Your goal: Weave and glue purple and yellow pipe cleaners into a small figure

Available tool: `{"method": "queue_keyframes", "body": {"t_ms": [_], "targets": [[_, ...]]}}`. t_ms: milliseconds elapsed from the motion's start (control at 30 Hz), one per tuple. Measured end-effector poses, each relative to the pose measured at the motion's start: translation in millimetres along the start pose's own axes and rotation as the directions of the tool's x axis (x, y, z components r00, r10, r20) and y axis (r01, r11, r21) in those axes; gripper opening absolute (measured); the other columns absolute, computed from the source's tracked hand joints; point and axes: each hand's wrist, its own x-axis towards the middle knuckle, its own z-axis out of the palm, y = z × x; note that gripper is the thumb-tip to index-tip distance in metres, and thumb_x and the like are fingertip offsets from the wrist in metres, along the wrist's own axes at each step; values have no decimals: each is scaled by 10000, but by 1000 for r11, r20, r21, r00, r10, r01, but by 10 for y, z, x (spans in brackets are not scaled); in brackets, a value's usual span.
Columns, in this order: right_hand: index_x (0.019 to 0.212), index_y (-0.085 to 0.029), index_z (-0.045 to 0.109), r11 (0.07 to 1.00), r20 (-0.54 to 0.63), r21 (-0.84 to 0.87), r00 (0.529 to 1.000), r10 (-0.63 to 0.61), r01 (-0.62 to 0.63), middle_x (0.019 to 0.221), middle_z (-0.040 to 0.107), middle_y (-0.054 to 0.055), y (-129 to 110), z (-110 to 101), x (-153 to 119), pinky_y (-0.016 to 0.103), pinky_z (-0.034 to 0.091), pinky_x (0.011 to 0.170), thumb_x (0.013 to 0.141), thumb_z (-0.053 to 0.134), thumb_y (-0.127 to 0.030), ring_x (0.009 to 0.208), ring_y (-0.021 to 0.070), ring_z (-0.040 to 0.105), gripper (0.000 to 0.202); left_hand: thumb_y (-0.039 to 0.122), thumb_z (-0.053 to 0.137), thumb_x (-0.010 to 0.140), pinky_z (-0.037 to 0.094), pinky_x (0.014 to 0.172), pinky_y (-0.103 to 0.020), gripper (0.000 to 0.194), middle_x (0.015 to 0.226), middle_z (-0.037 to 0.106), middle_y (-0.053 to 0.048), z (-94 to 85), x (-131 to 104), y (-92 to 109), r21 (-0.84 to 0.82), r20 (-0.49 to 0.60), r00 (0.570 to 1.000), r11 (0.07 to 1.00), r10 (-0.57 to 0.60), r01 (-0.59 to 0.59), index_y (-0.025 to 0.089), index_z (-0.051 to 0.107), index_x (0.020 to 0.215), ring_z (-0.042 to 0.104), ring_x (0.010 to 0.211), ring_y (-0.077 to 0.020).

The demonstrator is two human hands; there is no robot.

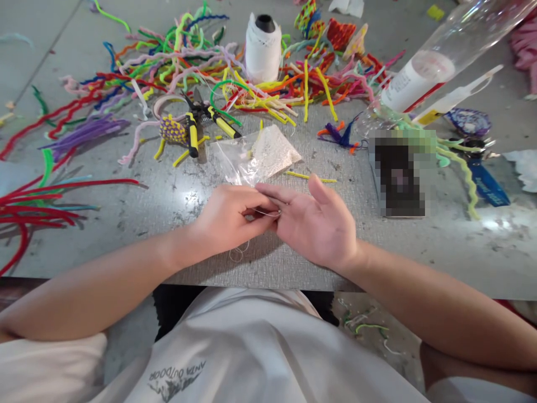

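My left hand [226, 218] and my right hand [314, 224] meet over the grey table [126, 235], close to its front edge. Between their fingertips runs a thin clear thread [268, 212]; a loose loop of it hangs below my left hand. My left fingers pinch the thread, and my right hand lies palm up with fingers spread, the thread crossing them. Just behind the hands sits a clear plastic bag of small white beads [262, 154].
Piles of coloured pipe cleaners [176, 61] cover the far table, red ones [37, 207] at left. Yellow-handled cutters [201, 126], a white thread spool [263, 47], a clear bottle [436, 61], a glue tube [457, 98] and a blurred dark object [398, 173] lie around.
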Motion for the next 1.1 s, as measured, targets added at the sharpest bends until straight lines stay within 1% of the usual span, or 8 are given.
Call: {"method": "queue_keyframes", "body": {"t_ms": [167,467,567,633,733,867,967,1100], "targets": [[1020,-270,774,998,-30,-61,999,21,-22,1103,792,85,-3,36,-25,510,558,1096,859,634,-881,1286,332,689,647,228,785,894,439,585,-232,66,715,783,8,5,2,40,-7,-11,998,998,-69,68,209,848,890,640,589,-101],[1019,-280,766,997,49,-68,998,-31,34,1108,790,51,35,32,-15,461,545,1121,869,719,-776,1286,288,689,520,207,718,865,416,574,-214,83,682,737,22,36,-16,99,-18,-23,995,995,-94,94,179,759,799,585,559,-80],[1035,-275,765,999,5,-41,1000,7,-7,1124,796,50,13,26,-19,470,561,1102,877,713,-759,1245,287,709,512,174,680,842,384,542,-197,48,627,665,54,23,-6,114,-59,-9,996,995,-85,84,175,717,814,494,508,-53],[1016,-253,762,1000,-76,-11,997,26,-27,1094,801,67,-3,-4,-4,477,585,1052,908,680,-711,1163,289,734,477,187,672,860,359,513,-192,53,618,633,56,7,8,115,-117,-25,992,986,-121,117,171,706,823,451,496,-47],[942,-212,759,998,-186,20,980,63,-61,940,792,83,-18,-81,45,451,619,919,914,678,-506,951,264,751,306,249,688,909,314,473,-202,95,602,561,55,-15,28,96,-220,-66,973,955,-220,201,177,713,852,412,494,-57],[815,-166,770,993,-226,-31,969,101,-111,755,726,48,-40,-149,86,297,543,657,829,766,-300,688,161,652,135,279,708,917,249,449,-229,109,572,440,65,-32,43,42,-293,-67,958,924,-277,247,193,703,850,353,484,-69],[799,-153,775,991,-201,-40,973,118,-129,726,693,25,-75,-148,78,253,475,592,831,809,-295,631,115,590,150,278,700,928,249,456,-241,112,574,465,57,-37,49,19,-298,-45,960,921,-276,250,199,701,848,371,491,-77],[781,-155,773,986,-166,-44,974,151,-160,723,682,9,-117,-131,65,239,459,568,812,888,-376,591,87,544,251,251,700,926,256,470,-248,91,548,428,74,-38,53,28,-224,-75,978,959,-195,174,207,703,846,338,477,-70]]}}
